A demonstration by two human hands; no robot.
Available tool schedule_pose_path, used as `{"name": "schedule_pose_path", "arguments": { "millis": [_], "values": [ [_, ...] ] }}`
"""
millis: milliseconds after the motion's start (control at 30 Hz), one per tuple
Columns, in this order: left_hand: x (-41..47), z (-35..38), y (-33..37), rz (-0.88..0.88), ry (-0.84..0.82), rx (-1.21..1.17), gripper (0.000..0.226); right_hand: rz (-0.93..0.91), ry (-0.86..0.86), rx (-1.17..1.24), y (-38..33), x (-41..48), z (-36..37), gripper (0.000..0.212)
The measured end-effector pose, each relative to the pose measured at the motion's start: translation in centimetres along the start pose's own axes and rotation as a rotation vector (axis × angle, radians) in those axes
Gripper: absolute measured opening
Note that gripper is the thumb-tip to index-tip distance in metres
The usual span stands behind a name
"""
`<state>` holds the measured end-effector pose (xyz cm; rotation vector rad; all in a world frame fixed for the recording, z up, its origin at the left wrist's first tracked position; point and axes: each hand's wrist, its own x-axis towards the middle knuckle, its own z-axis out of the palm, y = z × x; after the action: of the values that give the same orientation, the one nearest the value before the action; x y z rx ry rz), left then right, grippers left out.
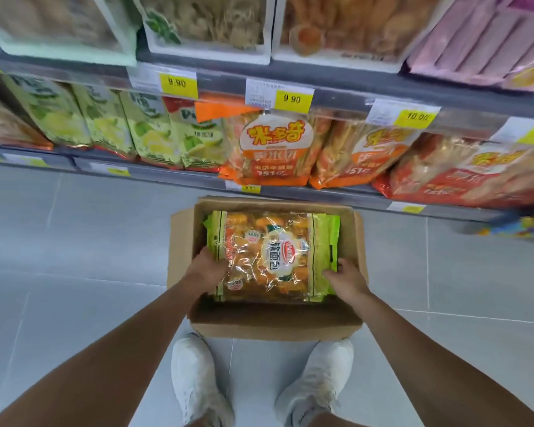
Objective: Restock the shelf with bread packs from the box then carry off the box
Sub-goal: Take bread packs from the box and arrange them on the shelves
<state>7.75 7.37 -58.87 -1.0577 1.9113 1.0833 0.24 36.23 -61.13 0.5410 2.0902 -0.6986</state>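
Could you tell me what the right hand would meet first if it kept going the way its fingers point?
The right hand points forward-left, fingers at the bread pack in the box. It would likely press into the pack's right edge at once; contact already looks made, though depth is unclear.

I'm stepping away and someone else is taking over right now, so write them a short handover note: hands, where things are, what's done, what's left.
Left hand: on the left edge of the top bread pack, fingers curled at its side.
Right hand: on the pack's right edge. The pack has not clearly left the box.
Cardboard box: open on the floor before the shelf, just ahead of the person's white shoes. More green pack edges show beneath the top one; how many is hidden.
Done: no matching pack can be made out on the shelf.
Left: lift this pack out, shelve it and the rest, then carry the box away.
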Motion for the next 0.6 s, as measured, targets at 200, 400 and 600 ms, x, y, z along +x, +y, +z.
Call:
{"name": "schedule_pose_path", "arguments": {
  "millis": [200, 400, 600],
  "values": [
    [5.9, 2.3, -1.4, -0.124, 0.059, -0.174, 0.046, 0.055, 0.023, 0.091, 0.6, 5.4, 2.7, 0.066],
    [5.4, 1.6, -0.7, -0.107, 0.056, -0.235, 0.021, 0.055, 0.048, 0.191, 0.5, 4.7, 2.8, 0.038],
    [0.9, -0.2, 0.4, -0.094, 0.042, -0.219, 0.014, 0.015, 0.102, 0.170, -0.4, -0.5, 0.5, 0.036]
  ]
}}
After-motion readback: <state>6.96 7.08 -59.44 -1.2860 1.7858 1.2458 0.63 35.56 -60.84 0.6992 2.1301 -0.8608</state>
